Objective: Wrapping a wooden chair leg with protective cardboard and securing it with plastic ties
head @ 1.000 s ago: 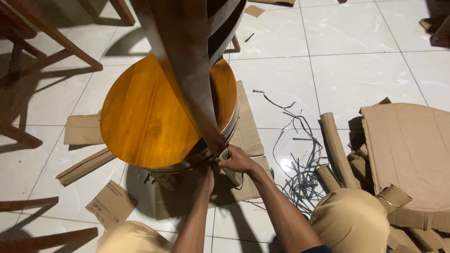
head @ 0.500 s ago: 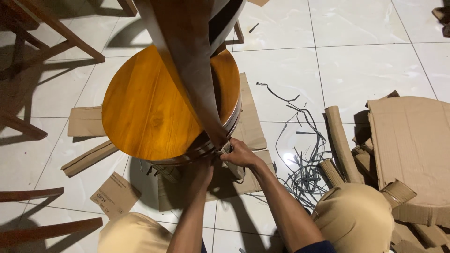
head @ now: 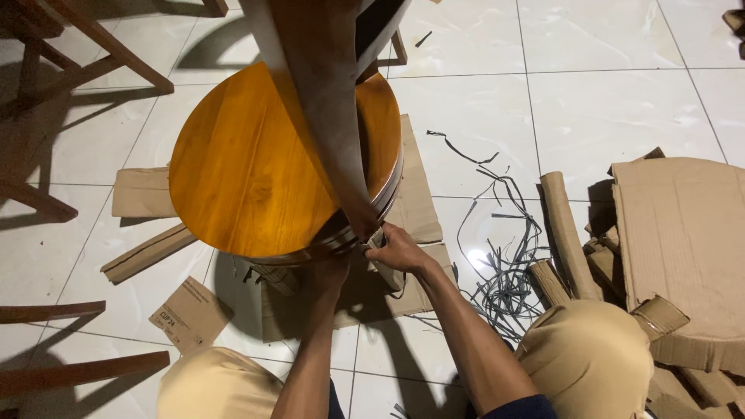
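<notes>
White floor tiles [head: 590, 109] fill the room, shiny and pale. Near the bottom middle of the frame, two bare arms reach up. The right hand [head: 400, 250] is closed around a small strip of cardboard [head: 386, 271] at the near edge of the round wooden table top [head: 248, 171]. The left hand [head: 334, 271] sits just left of it, in shadow under the same edge, and I cannot tell if it is open or closed. Both hands touch the table edge in the middle of the frame. The table top is orange-brown and glossy, with dark bands around its side. A dark wooden piece [head: 318, 101] rises over it toward the top. Grey straps [head: 504, 264] and brown cardboard sheets [head: 683, 240] lie to the right.
</notes>
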